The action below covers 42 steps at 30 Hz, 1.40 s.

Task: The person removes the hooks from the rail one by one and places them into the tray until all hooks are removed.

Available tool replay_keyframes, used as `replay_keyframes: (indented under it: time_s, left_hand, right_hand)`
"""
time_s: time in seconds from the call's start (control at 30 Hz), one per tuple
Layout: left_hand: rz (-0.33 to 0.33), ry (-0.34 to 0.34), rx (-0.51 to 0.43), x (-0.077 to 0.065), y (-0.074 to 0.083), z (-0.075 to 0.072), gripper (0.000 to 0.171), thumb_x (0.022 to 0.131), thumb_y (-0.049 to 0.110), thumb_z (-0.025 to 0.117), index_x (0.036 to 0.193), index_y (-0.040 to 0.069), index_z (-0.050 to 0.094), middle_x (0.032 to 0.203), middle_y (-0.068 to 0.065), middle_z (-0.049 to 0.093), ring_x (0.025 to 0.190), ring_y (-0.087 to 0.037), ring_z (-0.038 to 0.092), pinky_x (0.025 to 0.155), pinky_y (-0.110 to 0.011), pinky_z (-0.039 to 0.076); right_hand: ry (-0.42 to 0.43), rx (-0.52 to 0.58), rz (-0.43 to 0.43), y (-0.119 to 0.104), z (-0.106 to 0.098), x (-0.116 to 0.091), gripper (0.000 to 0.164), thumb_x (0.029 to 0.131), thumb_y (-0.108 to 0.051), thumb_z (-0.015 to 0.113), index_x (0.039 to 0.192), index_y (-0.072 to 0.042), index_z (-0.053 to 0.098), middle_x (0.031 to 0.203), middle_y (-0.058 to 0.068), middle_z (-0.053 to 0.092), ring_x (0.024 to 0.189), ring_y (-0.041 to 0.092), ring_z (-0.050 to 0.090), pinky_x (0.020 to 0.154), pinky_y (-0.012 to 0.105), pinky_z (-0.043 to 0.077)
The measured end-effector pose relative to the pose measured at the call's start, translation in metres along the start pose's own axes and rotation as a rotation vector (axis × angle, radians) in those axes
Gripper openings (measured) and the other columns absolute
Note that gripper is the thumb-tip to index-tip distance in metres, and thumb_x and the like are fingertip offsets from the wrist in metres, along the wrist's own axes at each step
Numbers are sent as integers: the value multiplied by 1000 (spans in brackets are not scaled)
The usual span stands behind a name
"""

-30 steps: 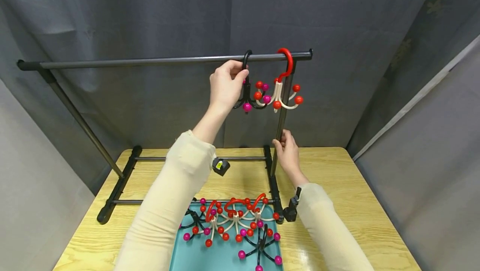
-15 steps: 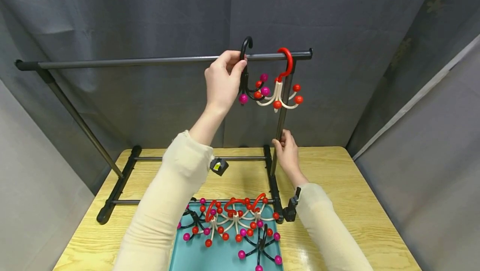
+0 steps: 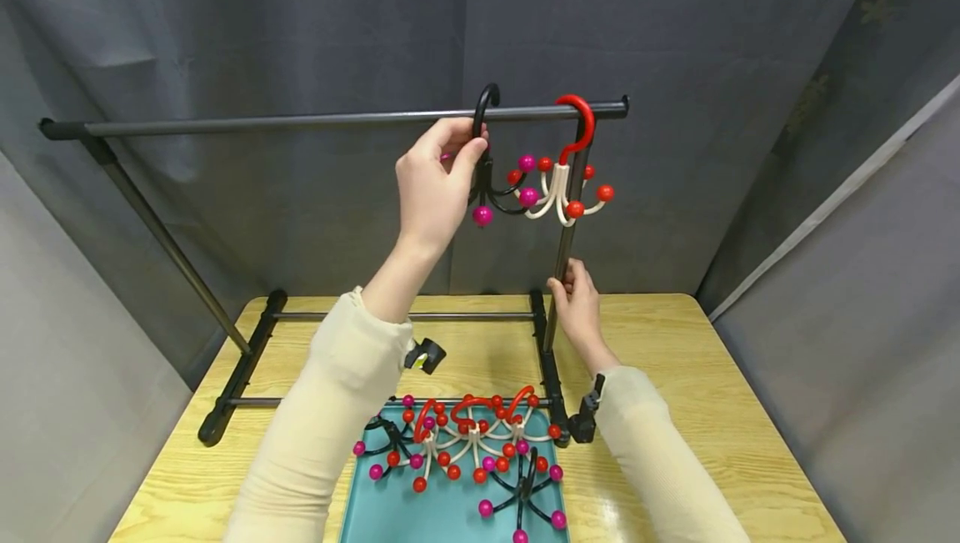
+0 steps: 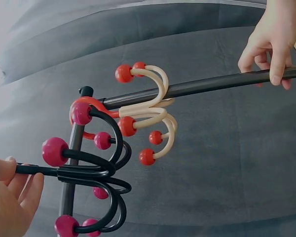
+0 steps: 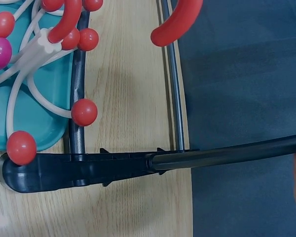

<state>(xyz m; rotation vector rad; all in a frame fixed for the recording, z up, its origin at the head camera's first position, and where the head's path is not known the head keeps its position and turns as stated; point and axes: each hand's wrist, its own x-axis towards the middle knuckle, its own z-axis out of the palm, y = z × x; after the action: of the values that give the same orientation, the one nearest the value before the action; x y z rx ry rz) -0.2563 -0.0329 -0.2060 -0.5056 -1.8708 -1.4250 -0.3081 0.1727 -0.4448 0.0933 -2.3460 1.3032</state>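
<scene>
My left hand (image 3: 431, 188) pinches the stem of a black octopus-style hanger (image 3: 486, 172) with magenta ball tips. Its hook rises above the rack's top bar (image 3: 300, 121); whether it touches the bar, I cannot tell. In the left wrist view, the black hanger (image 4: 84, 174) crosses in front of the bar, its hook hidden. Just right of it, a cream hanger (image 3: 560, 180) with red ball tips hangs by its red hook near the bar's right end. Lower down, my right hand (image 3: 579, 305) grips the rack's right upright (image 3: 564, 247).
A teal tray (image 3: 420, 518) at the front holds several more hangers (image 3: 472, 434), black and cream, bunched toward its back. The rack's black foot (image 3: 550, 372) stands along the tray's right side. Grey curtains (image 3: 300, 34) enclose the wooden table (image 3: 675, 393).
The black hanger rose above the bar with my left hand, then came down slightly and shifted left. The cream hanger has turned a little on the bar. My right hand stays on the upright.
</scene>
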Motion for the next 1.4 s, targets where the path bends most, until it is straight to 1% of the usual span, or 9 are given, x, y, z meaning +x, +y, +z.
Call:
replay_keyframes:
  time_s: [0.23, 0.37, 0.53, 0.67, 0.7, 0.9, 1.13, 1.3, 1.4]
  left_hand:
    - [13, 18, -40, -15, 1, -13, 15, 82, 10, 66, 95, 2, 67, 89, -8, 69, 79, -12, 65, 71, -22, 53]
    - [19, 19, -68, -34, -6, -16, 15, 82, 8, 66, 95, 1, 67, 90, -9, 68, 78, -13, 65, 70, -22, 53]
    - [24, -26, -66, -57, -16, -14, 15, 81, 6, 66, 94, -1, 66, 88, -11, 66, 77, -15, 65, 69, -22, 54]
    - [20, -43, -75, -70, -22, -14, 15, 82, 7, 66, 94, -2, 66, 88, -10, 66, 78, -15, 65, 71, -22, 54]
    - [16, -45, -76, -73, -23, -14, 16, 82, 7, 66, 94, -2, 66, 88, -10, 66, 78, -15, 65, 71, -22, 54]
    - [-31, -86, -106, -93, -29, -18, 18, 82, 10, 65, 96, -2, 66, 90, -11, 65, 81, -15, 65, 76, -23, 53]
    - [-100, -118, -123, -115, -36, -24, 16, 82, 8, 66, 96, 0, 66, 91, -12, 66, 80, -17, 65, 75, -24, 54]
    - [-176, -120, -196, -128, -45, -29, 16, 82, 7, 65, 97, -1, 65, 93, -12, 66, 84, -13, 63, 77, -25, 53]
    - [-212, -150, -242, -136, -51, -31, 17, 83, 8, 64, 97, -2, 65, 94, -15, 65, 86, -13, 63, 79, -26, 53]
  right_hand:
    - [-2, -7, -5, 1, 1, 1, 32, 89, -17, 57, 118, -6, 46, 97, 18, 52, 87, 30, 58, 75, 42, 52]
    - [15, 8, -33, 3, 0, 1, 32, 88, -13, 59, 117, -5, 47, 96, 19, 53, 85, 31, 58, 72, 43, 52]
    - [42, 21, -79, 3, -2, -1, 30, 89, -17, 58, 115, -5, 48, 92, 18, 52, 81, 30, 58, 69, 40, 52]
    - [32, 3, -45, 3, -2, 0, 32, 88, -16, 59, 116, -5, 47, 94, 18, 52, 83, 30, 59, 70, 40, 53]
    - [19, 1, -26, 4, -2, 1, 32, 88, -15, 59, 117, -5, 47, 96, 19, 53, 85, 31, 59, 72, 43, 52]
    - [1, -28, 22, 4, -1, 2, 32, 89, -15, 58, 117, -7, 46, 97, 18, 52, 88, 30, 58, 75, 41, 52]
    - [3, -20, 20, 2, 0, 0, 32, 88, -13, 59, 117, -6, 47, 96, 18, 52, 87, 29, 58, 74, 41, 51]
    - [12, -7, -3, 4, 1, 1, 31, 88, -12, 59, 116, -5, 47, 95, 19, 53, 85, 30, 58, 73, 41, 52]
    - [12, -3, -10, 5, 1, 0, 31, 88, -13, 59, 115, -5, 47, 95, 19, 53, 86, 30, 59, 74, 41, 52]
